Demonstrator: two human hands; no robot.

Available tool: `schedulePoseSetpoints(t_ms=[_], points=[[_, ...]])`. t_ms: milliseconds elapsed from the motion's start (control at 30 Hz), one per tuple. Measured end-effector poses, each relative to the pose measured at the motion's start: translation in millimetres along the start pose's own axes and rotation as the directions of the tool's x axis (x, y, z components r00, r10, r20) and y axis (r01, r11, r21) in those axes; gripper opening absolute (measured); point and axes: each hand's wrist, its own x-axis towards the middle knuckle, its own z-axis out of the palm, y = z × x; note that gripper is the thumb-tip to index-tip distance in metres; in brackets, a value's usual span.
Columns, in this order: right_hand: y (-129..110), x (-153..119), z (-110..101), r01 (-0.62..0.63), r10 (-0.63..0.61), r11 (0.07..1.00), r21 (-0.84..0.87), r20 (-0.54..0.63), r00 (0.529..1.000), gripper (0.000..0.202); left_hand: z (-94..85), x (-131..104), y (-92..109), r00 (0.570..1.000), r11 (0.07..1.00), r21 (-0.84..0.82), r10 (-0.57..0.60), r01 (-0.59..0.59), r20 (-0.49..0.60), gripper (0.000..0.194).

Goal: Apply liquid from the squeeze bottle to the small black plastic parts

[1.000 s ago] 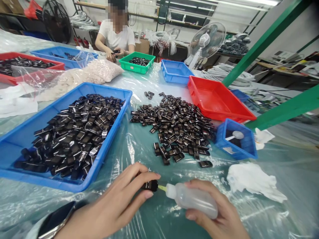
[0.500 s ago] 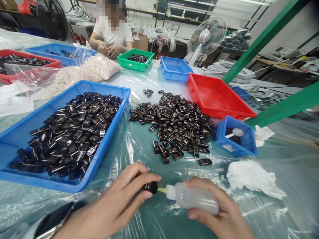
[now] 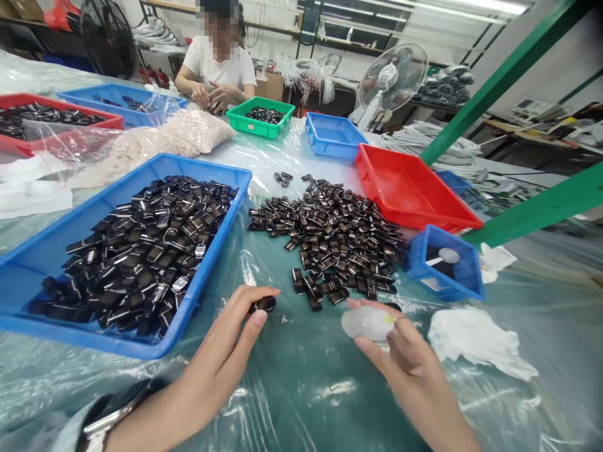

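Between the thumb and fingers of my left hand [image 3: 230, 342] is a small glossy black plastic part [image 3: 264, 304], partly covered by the fingers. My right hand [image 3: 405, 351] grips a translucent squeeze bottle [image 3: 367, 322], its base turned towards the left and its yellowish nozzle pointing back at the palm. The bottle and the part are well apart. Just beyond both hands lies a loose pile of similar black parts [image 3: 339, 226]. To the left, a large blue tray [image 3: 207, 276] holds many more of them [image 3: 141, 257].
A small blue bin [image 3: 456, 282] with a white scoop [image 3: 445, 256] stands right of the pile, near crumpled white tissue [image 3: 478, 339]. Behind are a red tray [image 3: 414, 182] and a green tray [image 3: 257, 127]. A co-worker [image 3: 219, 69] sits opposite. A green post slants in at right.
The bottle's nozzle has come away from the black part and swung round to the right. My left hand, still pinching the part, has moved left and farther from me.
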Motion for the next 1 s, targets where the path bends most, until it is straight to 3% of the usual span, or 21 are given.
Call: schedulePoseSetpoints(t_ms=[133,200,267,367,433,500,600,733,867,1000], points=[[5,1,10,0.070,-0.084,0.988,-0.137,-0.099,0.991,0.026,3.0,0,-3,0.999,0.998,-0.024,-0.051,0.051,-0.007,0.026],[6,-4,11,0.130,-0.170,0.974,-0.185,-0.219,0.961,0.027,3.8,0,-4,0.998,0.997,-0.039,-0.070,0.069,-0.006,0.026],[4,-11,15,0.225,-0.287,0.943,-0.245,-0.257,0.923,0.019,4.2,0,-5,0.997,0.995,-0.049,-0.082,0.082,0.002,0.026],[-5,-17,30,0.388,-0.411,0.869,-0.308,-0.010,0.912,0.013,4.0,0,-6,0.997,0.997,-0.036,-0.068,0.069,0.027,0.026],[-12,-15,46,0.451,-0.418,0.827,-0.336,0.169,0.892,0.027,4.2,1,-6,0.998,0.999,-0.017,-0.041,0.042,0.057,0.025],[-16,-8,62,0.476,-0.411,0.794,-0.378,0.242,0.879,0.038,5.1,1,-7,0.996,1.000,-0.015,-0.012,0.013,0.085,0.024],[-14,4,76,0.469,-0.380,0.771,-0.432,0.279,0.882,0.037,6.1,0,-7,0.994,1.000,-0.029,0.012,-0.009,0.110,0.023],[-12,10,75,0.409,-0.327,0.813,-0.414,0.256,0.910,0.031,4.0,-2,-6,0.988,1.000,-0.026,0.006,-0.002,0.154,0.022],[-20,9,68,0.310,-0.258,0.916,-0.254,0.219,0.941,0.021,0.8,-3,-5,0.983,0.999,-0.019,0.030,-0.027,0.183,0.022],[-34,11,60,0.113,-0.110,0.994,-0.001,0.228,0.967,0.009,1.6,-3,-6,0.969,0.994,-0.038,0.109,-0.103,0.224,0.026]])
